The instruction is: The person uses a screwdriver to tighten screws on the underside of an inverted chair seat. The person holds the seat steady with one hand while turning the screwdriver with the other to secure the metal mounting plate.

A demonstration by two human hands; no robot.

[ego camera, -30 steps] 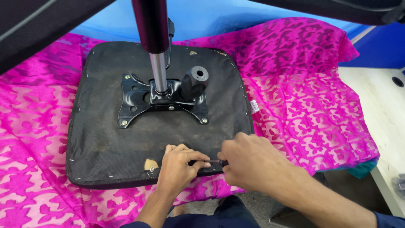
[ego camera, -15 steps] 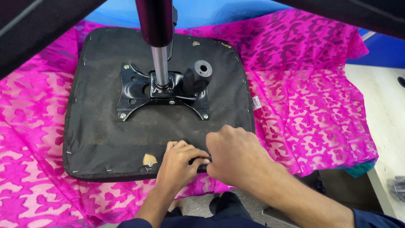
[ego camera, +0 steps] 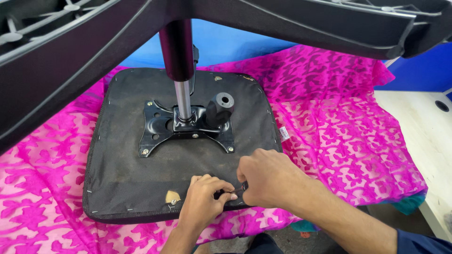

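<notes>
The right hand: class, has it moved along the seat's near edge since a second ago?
Yes. The right hand has slid leftward along the seat underside, closer to the torn patch, and now meets the left hand.

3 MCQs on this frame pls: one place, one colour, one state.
1. Where are both hands working on the seat base?
A. at its near edge
B. at its far edge
C. on the metal plate

2. What colour is the cloth under the seat?
A. green
B. pink
C. white

3. How does the seat lie?
A. upright, cushion up
B. on its side
C. upside down, underside up

Answers:
1 A: the left hand and right hand meet at the near edge of the seat, pinching something small and dark.
2 B: the cloth is pink with a darker pattern.
3 C: the metal plate and the column point up from the seat.
</notes>
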